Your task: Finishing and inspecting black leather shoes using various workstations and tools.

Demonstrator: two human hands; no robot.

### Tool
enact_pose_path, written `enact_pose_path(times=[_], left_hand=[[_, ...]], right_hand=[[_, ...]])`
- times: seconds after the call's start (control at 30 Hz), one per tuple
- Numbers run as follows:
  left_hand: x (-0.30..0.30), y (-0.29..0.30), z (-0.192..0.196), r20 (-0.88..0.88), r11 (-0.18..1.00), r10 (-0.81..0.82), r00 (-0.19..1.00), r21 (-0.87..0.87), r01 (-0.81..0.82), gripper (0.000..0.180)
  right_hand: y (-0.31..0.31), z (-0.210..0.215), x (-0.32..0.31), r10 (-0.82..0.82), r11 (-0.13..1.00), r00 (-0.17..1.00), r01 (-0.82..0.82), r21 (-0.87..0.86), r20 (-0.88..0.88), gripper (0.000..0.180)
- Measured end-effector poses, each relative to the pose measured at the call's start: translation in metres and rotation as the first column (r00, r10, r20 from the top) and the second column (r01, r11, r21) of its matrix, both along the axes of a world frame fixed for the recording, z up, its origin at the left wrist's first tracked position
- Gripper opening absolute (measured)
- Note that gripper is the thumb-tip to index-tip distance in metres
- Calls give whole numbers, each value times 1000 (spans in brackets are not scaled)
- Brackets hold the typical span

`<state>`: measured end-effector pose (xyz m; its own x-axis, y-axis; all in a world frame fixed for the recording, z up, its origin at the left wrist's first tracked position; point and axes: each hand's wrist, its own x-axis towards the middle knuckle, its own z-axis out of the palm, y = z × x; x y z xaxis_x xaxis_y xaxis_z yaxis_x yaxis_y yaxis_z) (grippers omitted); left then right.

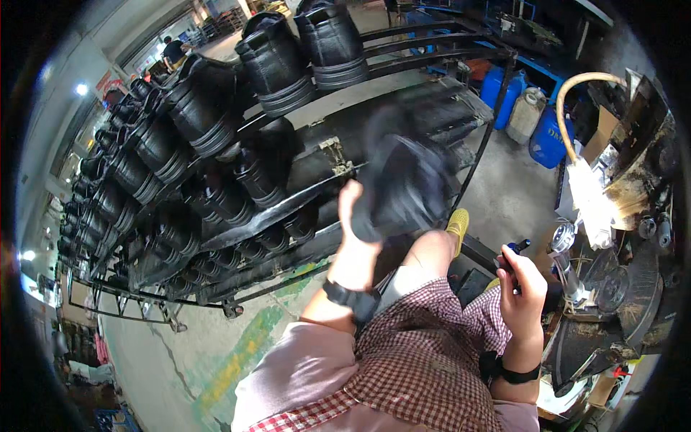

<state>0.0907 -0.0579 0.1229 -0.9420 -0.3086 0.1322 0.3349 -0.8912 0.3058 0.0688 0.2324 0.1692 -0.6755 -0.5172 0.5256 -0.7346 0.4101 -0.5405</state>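
My left hand (354, 227), wearing a dark wristband, grips a black boot (414, 180) by its near side. Motion blurs the boot, so its details are smeared. To the right of my lap, my right hand (523, 284) is closed around a small dark handheld tool (520, 246) with a blue part at its end. Most of that tool is hidden in the fingers, and its kind does not show. Rows of black boots with ridged soles stand on the rack at left, the nearest being a boot (330, 45) at the top.
A black metal rack (403, 119) with several tiers spans the left and front. On the right are a machine with a lit lamp (592, 198) and a dark dusty wheel (637, 295). Blue jugs (553, 137) stand beyond. My yellow shoe (458, 223) is near the rack's post.
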Motion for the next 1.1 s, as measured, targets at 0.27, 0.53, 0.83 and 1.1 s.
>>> enact_pose_path(times=[0.27, 0.53, 0.83, 1.1], left_hand=[[35, -132, -56, 201, 620, 293, 935, 704, -346, 62], [-2, -59, -159, -111, -226, 878, 465, -954, 198, 57], [-5, -74, -117, -181, -517, 786, 590, -717, 468, 30], [71, 74, -20, -477, -649, 307, 824, -738, -185, 28]], right_hand=[[1, -22, 3, -36, 999, 994, 37, -11, 103, 37], [34, -76, 4, -53, 996, 970, 36, 76, 237, 39], [18, -79, 0, 25, 1000, 934, -30, 9, 357, 28], [-18, -93, 4, 196, 975, 564, -25, -221, 802, 26]])
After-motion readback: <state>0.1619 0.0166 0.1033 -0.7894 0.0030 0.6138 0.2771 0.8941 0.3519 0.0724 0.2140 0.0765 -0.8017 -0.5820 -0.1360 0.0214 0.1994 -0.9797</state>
